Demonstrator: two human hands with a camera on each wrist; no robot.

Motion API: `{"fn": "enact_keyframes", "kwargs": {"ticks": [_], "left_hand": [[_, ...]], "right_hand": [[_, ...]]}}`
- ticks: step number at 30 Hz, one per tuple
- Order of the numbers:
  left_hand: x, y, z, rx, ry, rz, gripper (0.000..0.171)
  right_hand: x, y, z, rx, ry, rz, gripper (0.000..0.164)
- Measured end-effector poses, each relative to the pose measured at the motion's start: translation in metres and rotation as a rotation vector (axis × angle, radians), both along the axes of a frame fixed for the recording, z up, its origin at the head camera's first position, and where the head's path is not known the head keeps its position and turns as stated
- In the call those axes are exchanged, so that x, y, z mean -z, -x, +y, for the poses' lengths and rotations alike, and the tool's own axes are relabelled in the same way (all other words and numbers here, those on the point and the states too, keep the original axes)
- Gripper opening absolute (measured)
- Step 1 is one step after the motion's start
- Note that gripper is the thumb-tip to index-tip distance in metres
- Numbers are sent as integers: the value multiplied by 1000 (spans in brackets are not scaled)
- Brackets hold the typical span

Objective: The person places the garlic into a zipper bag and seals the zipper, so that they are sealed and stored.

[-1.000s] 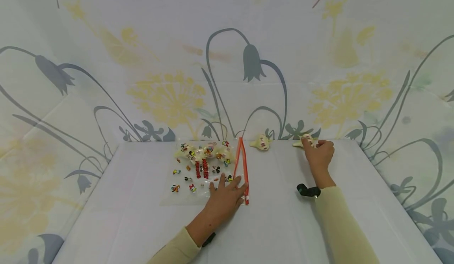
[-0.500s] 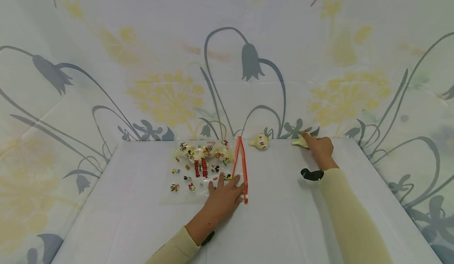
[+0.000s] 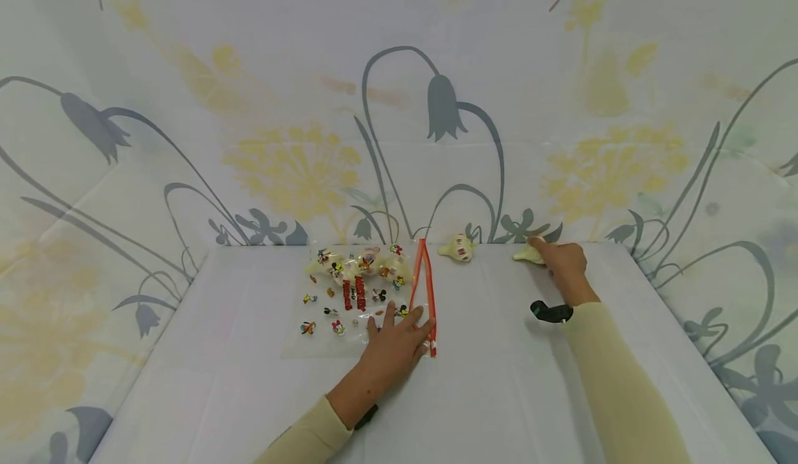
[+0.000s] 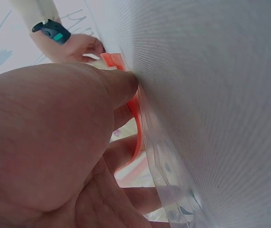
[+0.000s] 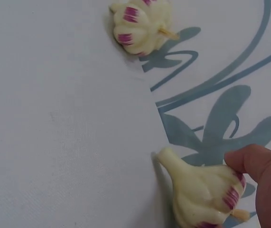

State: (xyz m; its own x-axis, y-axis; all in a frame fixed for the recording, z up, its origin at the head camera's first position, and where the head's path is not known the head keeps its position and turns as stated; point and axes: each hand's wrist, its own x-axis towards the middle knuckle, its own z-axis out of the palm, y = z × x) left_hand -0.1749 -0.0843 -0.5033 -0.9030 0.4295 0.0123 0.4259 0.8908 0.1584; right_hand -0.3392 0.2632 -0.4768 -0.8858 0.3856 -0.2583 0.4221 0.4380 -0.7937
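A clear zip bag [image 3: 324, 343] with cartoon prints and a red zip strip lies flat on the table, pale bulb-like things inside it. My left hand [image 3: 395, 346] rests on its zip end with fingers spread; in the left wrist view the thumb [image 4: 123, 85] is at the red strip [image 4: 136, 123]. At the table's back edge, my right hand [image 3: 564, 263] holds a pale garlic bulb [image 5: 204, 190] with purple streaks, thumb against its side; the other fingers are hidden in the right wrist view. A second garlic bulb [image 3: 460, 248] sits between bag and right hand.
The white table [image 3: 474, 395] ends at the back against a flower-printed cloth [image 3: 399, 166]. More of this cloth stands at the left and right sides. A black device [image 3: 551, 311] is worn on the right wrist.
My right hand has turned over the garlic bulb, its wrist shifting slightly right and away from me. The purple streaks no longer show in the head view. My left hand stays on the bag.
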Motion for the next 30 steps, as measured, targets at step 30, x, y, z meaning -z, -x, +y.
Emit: {"fn": "enact_keyframes", "kwargs": {"ticks": [30], "left_hand": [[2, 1, 0, 5, 8, 11, 47]], "right_hand": [[1, -49, -46, -233, 134, 222, 59]]}}
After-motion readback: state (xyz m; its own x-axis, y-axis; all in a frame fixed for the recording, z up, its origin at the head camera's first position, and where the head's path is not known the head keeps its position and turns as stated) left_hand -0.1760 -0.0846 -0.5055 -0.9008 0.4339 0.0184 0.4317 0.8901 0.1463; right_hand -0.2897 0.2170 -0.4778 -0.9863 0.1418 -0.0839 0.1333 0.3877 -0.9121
